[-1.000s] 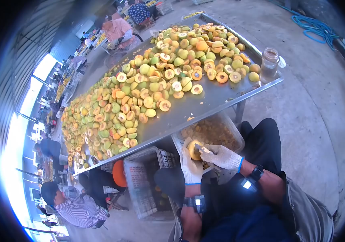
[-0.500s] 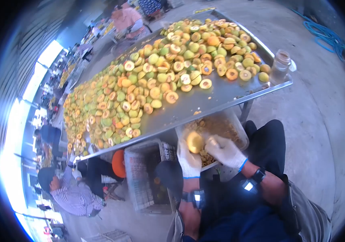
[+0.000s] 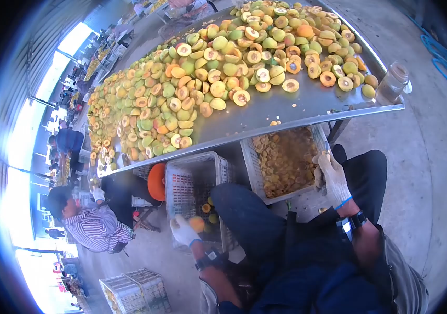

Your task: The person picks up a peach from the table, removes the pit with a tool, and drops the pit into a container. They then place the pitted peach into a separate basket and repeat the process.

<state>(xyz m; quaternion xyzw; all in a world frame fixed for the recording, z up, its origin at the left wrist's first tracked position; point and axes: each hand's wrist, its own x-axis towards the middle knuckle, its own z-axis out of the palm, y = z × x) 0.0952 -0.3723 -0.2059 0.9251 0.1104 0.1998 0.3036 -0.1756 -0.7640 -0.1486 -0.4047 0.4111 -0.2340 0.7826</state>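
Hovering over crate (image 3: 179, 180), L hand (image 3: 184, 231) w/ yellow fruit (image 3: 197, 224) just beside fingers, knee side; can't tell if pinched. R hand (image 3: 334, 179) nr bin (image 3: 253, 167), fingers bent, grip unclear.

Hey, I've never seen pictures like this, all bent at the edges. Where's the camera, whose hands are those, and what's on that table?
There's no machine here: a person works with their own two gloved hands. The camera is worn on that person's head, looking forward and down, so you see roughly what they see. On the metal table lies a big heap of fruit, much of it cut open, with a clear jar near the right corner. The left hand is over a crate, beside an orange-yellow fruit piece; I can't tell whether it's held or just released. The right hand is by the edge of a bin of brownish bits; whether it holds anything isn't clear.
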